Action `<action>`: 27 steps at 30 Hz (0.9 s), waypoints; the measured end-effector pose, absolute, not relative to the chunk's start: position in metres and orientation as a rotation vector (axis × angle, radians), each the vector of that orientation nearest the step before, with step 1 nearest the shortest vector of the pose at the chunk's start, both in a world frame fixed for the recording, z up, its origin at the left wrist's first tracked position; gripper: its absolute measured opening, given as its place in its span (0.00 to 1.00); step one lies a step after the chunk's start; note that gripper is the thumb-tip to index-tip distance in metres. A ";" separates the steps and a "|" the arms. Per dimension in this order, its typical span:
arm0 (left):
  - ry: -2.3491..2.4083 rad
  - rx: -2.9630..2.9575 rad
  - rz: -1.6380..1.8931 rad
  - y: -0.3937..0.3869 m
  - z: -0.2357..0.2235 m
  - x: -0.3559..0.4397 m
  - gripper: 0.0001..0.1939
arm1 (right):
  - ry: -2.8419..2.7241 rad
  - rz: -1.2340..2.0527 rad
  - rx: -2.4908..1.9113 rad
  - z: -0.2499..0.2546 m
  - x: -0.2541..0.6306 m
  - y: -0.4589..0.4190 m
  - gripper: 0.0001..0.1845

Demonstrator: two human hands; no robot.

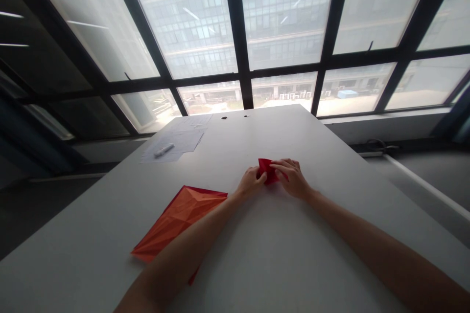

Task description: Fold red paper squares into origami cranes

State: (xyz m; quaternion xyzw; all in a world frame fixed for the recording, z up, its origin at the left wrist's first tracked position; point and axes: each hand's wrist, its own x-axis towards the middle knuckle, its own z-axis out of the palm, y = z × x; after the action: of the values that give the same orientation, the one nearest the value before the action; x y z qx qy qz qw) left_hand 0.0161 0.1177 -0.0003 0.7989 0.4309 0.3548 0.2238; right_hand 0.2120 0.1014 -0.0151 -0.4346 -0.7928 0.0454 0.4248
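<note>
A small folded piece of red paper (268, 170) is held just above the white table between both hands, toward its middle. My left hand (251, 180) grips its left edge, the thumb in front and the other fingers behind. From the right, my right hand (293, 178) has its fingers closed over the paper's top and right side. Left of my hands lies an orange creased sheet (183, 212) with red paper showing along its edges; my left forearm covers part of it.
On the far left of the white table (235, 142) are white printed sheets (183, 137) with a whitish tube-shaped item (164, 150) on top. Two small holes sit near the far edge. Black-framed windows (244, 34) rise beyond it.
</note>
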 end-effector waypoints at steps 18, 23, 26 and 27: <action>1.266 1.848 1.182 0.129 -0.009 0.010 0.21 | -1.721 0.514 -1.070 -0.029 0.216 0.113 0.25; 1.368 1.793 1.244 0.134 -0.014 0.008 0.26 | -1.790 0.404 -1.043 -0.026 0.216 0.111 0.26; 1.366 1.820 1.257 0.133 -0.014 0.008 0.28 | -1.879 0.189 -1.033 -0.020 0.215 0.105 0.21; 1.368 1.830 1.258 0.132 -0.013 0.008 0.28 | -1.925 0.121 -1.028 -0.017 0.215 0.103 0.18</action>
State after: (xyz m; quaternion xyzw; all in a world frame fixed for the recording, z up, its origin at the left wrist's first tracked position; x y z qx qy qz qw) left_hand 0.0078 0.1322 -0.0131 0.6770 0.5058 0.4652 0.2635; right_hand 0.2149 0.1026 -0.0168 -0.4177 -0.7820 0.0493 0.4600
